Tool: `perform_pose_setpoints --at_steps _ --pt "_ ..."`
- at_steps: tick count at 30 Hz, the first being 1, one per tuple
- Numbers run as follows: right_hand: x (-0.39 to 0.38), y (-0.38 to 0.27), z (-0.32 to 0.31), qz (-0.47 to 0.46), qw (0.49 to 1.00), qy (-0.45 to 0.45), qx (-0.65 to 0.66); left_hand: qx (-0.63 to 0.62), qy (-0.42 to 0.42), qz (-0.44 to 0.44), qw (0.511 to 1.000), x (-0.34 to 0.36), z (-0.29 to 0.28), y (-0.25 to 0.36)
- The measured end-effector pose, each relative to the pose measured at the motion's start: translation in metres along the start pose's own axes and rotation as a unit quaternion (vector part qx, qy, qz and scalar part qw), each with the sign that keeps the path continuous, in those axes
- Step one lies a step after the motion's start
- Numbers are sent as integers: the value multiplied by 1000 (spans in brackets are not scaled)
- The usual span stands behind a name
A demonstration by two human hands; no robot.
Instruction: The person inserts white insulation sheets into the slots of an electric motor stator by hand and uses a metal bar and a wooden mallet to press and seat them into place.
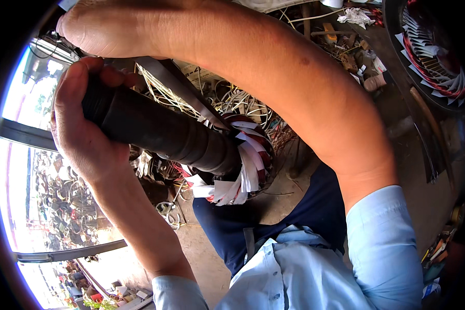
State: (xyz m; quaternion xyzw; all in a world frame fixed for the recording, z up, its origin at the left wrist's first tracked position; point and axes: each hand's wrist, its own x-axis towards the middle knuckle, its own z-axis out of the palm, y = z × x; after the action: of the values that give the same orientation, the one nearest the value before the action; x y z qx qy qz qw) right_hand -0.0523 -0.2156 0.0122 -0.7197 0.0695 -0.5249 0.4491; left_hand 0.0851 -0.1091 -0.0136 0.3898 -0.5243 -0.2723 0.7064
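Observation:
My left hand (82, 121) is wrapped around the upper end of a thick, dark, stepped motor rotor shaft (163, 126), which slants down to the right. At the shaft's lower end is a ring of red windings with folded white paper strips (245, 170), just in front of my knees. My right arm arches across the top of the view, and my right hand (95, 31) is just above my left hand, at the upper left. Its fingers are mostly hidden. A dark flat metal strip (183, 93) runs from below my right forearm to the windings.
At the upper right lies a round motor part with red windings and white paper slips (434, 62). Tangled pale wires (243, 101) and scraps cover the floor beyond the shaft. A curved wooden stick (431, 121) lies at the right. Metal bars (70, 253) cross the bright opening at the left.

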Motion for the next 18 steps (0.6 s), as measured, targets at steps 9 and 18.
perform_pose_setpoints --at_steps 9,18 --pt "21 38 -61 -100 972 -74 197 55 26 20 998 5 3 -2" --pt "13 33 -23 -22 993 -86 -82 181 62 20 981 -1 3 14"
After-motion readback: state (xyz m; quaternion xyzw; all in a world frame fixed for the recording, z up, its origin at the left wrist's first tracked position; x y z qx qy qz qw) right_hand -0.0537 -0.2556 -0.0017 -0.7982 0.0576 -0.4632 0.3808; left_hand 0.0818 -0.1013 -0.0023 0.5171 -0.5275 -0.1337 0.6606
